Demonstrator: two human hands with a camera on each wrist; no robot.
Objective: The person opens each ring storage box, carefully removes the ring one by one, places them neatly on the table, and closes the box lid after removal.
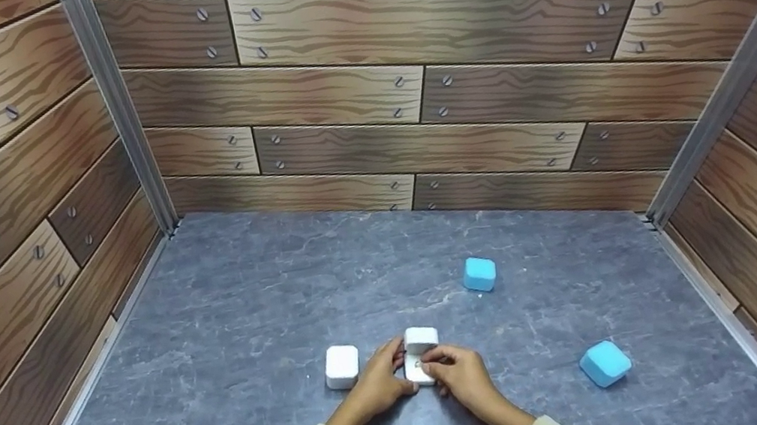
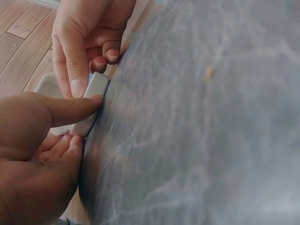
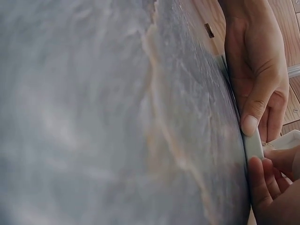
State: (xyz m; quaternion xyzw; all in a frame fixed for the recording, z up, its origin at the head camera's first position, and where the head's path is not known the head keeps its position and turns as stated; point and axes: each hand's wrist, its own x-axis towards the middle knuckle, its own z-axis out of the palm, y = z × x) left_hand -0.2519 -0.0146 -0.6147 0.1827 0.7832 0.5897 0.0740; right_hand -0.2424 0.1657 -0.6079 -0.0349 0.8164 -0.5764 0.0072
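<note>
White ring box [image 1: 417, 377] is standing open, left hand [image 1: 378, 381] gripping it, right hand [image 1: 463, 374] pinching the ring [image 1: 418, 364]; lid [image 1: 421, 337] apparently awaiting closing.

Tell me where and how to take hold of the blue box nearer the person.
Likely best: come down from above with the right grip, the nearer one, and pinch two opposite side walls of the blue box. Its squat, round-edged block shape suits a pinch, and the gray surface around it leaves its sides free.
</note>
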